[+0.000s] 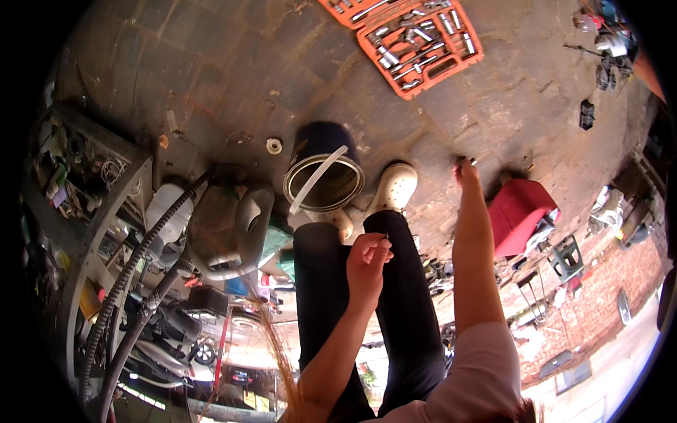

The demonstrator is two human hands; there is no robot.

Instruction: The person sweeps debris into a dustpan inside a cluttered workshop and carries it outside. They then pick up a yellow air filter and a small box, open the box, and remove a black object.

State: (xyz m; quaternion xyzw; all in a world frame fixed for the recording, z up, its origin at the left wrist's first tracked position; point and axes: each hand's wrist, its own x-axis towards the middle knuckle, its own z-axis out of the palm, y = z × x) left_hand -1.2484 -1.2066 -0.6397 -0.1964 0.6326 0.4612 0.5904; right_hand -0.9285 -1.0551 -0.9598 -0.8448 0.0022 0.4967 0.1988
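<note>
My left hand [369,259] is closed in front of my knees, thumb and fingers pinched on something small and dark that I cannot make out. Stretched out to the right, low over the floor, my right hand [465,173] is closed around a small object with a shiny tip, too small to name. Between my feet and the left side stands a dark blue bucket [321,139], with a pale strip [317,180] lying across its mouth. An orange tool case [417,90] lies opened on the floor ahead, filled with metal sockets and ratchet parts.
A red object [520,211] sits right of my right forearm. On the left are a grey plastic jug [224,229], a ridged hose [141,250] and a metal frame [84,282] holding clutter. A small white ring [273,146] and a black block [587,114] lie on the floor.
</note>
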